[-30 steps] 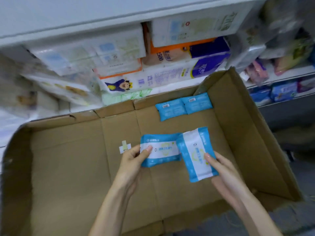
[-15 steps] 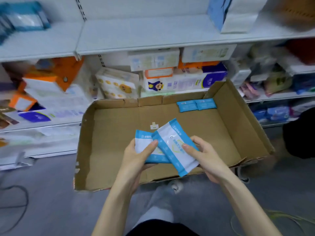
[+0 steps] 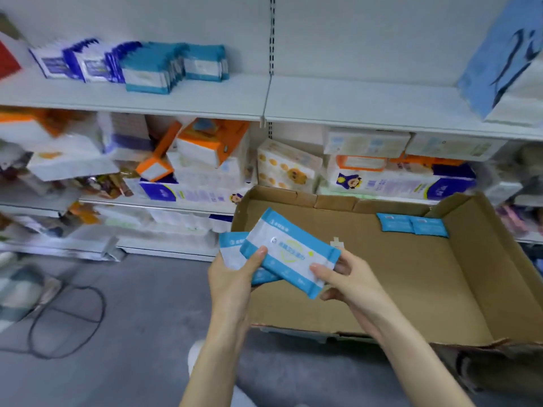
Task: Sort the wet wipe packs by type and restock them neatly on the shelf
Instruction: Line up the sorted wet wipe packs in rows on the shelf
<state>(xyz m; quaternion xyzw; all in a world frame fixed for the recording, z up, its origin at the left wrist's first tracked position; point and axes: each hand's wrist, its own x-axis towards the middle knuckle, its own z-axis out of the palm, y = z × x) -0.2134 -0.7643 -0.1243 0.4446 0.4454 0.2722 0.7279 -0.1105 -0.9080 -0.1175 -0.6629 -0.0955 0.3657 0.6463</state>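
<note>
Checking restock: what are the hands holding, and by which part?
The left hand grips the lower wet wipe pack and the top pack at its left end; right hand pinches its right end.

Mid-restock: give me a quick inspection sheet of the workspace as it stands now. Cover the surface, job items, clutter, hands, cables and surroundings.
Surface: open cardboard box in front of the shelves; upper shelf above it.
Job's things: two held packs, overlapped, over the box's left edge; two small blue packs in the box's far right corner; row of packs on the upper shelf, left.
Clutter: jumbled tissue boxes on the middle shelf; small white scrap in the box.
Hands: left hand and right hand both grip the two held packs.
Cables: black cable looped on the floor, left.
Surroundings: grey floor; blue-and-white bag on the upper shelf, far right.
</note>
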